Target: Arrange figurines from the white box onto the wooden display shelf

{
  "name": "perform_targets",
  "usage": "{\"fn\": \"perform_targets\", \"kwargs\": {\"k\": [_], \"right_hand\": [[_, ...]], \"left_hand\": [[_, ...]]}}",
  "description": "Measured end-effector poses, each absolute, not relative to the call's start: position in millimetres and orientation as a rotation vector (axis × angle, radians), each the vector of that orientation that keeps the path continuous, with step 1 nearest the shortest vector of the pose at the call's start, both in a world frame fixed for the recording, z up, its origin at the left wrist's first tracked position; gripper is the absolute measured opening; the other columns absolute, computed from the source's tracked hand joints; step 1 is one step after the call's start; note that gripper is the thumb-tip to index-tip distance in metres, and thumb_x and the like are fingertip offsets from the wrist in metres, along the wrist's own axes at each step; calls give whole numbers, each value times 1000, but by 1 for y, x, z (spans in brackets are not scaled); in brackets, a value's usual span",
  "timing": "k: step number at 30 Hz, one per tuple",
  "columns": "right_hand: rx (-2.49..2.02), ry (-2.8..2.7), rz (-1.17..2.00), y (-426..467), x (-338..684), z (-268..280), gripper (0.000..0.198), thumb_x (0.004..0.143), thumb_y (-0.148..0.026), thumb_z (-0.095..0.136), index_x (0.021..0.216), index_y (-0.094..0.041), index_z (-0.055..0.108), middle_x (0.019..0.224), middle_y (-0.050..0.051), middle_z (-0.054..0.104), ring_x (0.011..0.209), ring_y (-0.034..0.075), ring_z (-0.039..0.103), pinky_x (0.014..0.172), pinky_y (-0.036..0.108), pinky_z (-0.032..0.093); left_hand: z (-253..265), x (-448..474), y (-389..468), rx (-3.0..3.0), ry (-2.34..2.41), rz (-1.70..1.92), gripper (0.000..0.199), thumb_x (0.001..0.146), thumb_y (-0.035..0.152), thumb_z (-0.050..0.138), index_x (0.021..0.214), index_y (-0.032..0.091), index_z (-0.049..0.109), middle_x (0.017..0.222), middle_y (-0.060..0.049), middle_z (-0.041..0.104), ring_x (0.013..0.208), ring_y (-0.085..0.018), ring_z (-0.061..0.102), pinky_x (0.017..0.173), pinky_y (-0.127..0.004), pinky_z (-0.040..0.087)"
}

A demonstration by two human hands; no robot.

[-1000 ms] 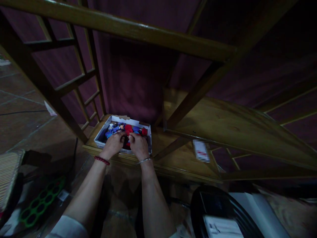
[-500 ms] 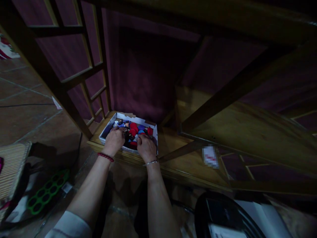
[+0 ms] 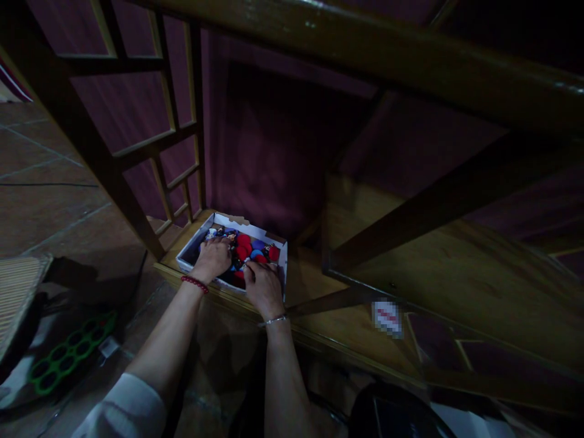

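Note:
A shallow white cardboard box (image 3: 183,263) rests on a wooden ledge. Inside lie several small doll-like figures (image 3: 231,236) with dark hair, among red round pieces (image 3: 244,244) and blue ones (image 3: 256,246). My left hand (image 3: 213,258), below a red bead bracelet (image 3: 194,283), reaches over the box's left side, its fingers spread on the contents. At the front right my right hand (image 3: 266,286), wearing a thin silvery bracelet (image 3: 275,319), dips in with curled fingers. Its fingertips are partly hidden, so whatever they grip cannot be made out.
Wooden latticework (image 3: 157,143) rises at the left, and a thick rail (image 3: 392,58) crosses above. Slanted wooden panels (image 3: 438,274) stand to the right. On the tiled floor lies a green tray with round holes (image 3: 64,364), near a woven seat (image 3: 20,292).
My view has shifted slightly, and the box sits a little lower in it. My right hand has moved slightly left within the box. My left hand stays over the figures.

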State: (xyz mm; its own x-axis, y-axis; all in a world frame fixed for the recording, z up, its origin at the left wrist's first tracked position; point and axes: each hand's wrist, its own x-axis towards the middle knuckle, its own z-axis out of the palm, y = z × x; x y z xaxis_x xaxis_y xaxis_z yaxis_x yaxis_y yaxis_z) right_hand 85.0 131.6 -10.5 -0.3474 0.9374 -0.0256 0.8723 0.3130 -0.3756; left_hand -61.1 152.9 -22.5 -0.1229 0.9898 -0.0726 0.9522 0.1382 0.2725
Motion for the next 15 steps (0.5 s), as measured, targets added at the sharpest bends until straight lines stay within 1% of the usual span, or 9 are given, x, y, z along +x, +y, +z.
{"fn": "perform_targets", "kwargs": {"k": [3, 6, 8, 12, 15], "right_hand": [[-1650, -2373, 498, 135, 85, -12, 26, 85, -25, 37, 98, -22, 59, 91, 3, 65, 91, 16, 55, 86, 27, 29], [-1646, -2382, 520, 137, 86, -12, 26, 84, -23, 37, 99, -22, 59, 92, 3, 65, 92, 16, 54, 88, 28, 27], [-1659, -2394, 544, 138, 87, -11, 26, 83, -21, 38, 98, -21, 59, 93, 4, 64, 93, 16, 53, 87, 27, 28], [-1706, -2415, 560, 140, 91, -8, 21, 80, -19, 41, 89, -19, 60, 94, 4, 63, 93, 18, 52, 86, 27, 30], [-1707, -2410, 567, 141, 93, -8, 22, 79, -16, 40, 90, -18, 59, 97, 6, 62, 96, 18, 51, 90, 29, 28]], "left_hand": [[-25, -56, 159, 1924, 2179, 345, 42, 76, 17, 38, 118, 13, 45, 118, -11, 53, 110, -24, 46, 90, -39, 35], [-27, -48, 165, 2081, 2100, 464, 47, 77, 16, 37, 124, 14, 41, 129, -10, 43, 122, -24, 31, 98, -40, 27], [-29, -42, 169, 2188, 1967, 482, 46, 78, 15, 36, 123, 14, 42, 131, -8, 42, 125, -23, 26, 100, -39, 24], [-36, -27, 177, 2249, 1762, 368, 43, 77, 14, 37, 118, 16, 48, 128, -8, 45, 125, -22, 28, 102, -40, 20], [-41, -19, 181, 2226, 1735, 284, 43, 75, 14, 40, 118, 16, 48, 128, -8, 45, 124, -22, 29, 103, -41, 17]]}}
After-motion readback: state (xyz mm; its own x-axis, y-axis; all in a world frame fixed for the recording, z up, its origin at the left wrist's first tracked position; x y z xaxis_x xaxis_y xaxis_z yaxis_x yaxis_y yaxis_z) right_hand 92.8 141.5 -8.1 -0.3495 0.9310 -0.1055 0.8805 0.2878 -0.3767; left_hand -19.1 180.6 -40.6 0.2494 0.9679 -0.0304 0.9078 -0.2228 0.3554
